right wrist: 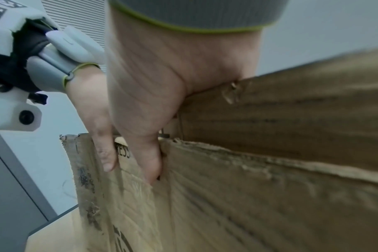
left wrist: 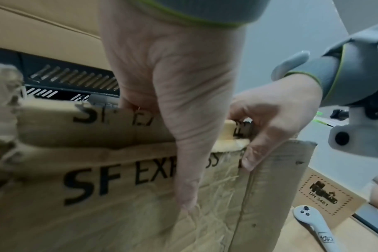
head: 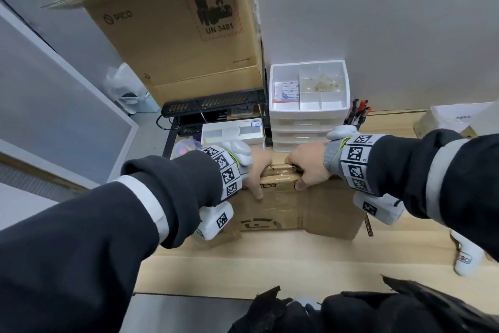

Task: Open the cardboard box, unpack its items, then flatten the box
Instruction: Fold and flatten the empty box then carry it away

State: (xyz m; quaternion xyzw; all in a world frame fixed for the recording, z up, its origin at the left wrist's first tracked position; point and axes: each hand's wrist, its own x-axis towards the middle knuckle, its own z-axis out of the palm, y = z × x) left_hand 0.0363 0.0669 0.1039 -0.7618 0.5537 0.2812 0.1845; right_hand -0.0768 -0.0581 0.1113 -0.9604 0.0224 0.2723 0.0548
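On the wooden desk (head: 297, 265), near its middle, stands the box (head: 318, 214), printed "SF EXPRESS", top seam uppermost. Left hand (head: 258, 170) and right hand (head: 307, 165) sit close together on that seam, fingers curled over the flap edges, thumbs pressed down the near face. By my reading the opening is only starting: flaps look barely parted, contents mostly hidden, so unpacking and flattening remain. A bigger open carton (head: 172, 35) stands far left.

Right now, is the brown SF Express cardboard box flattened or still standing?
Flattened: the cardboard box lies collapsed on the desk, both hands gripping its far edge.
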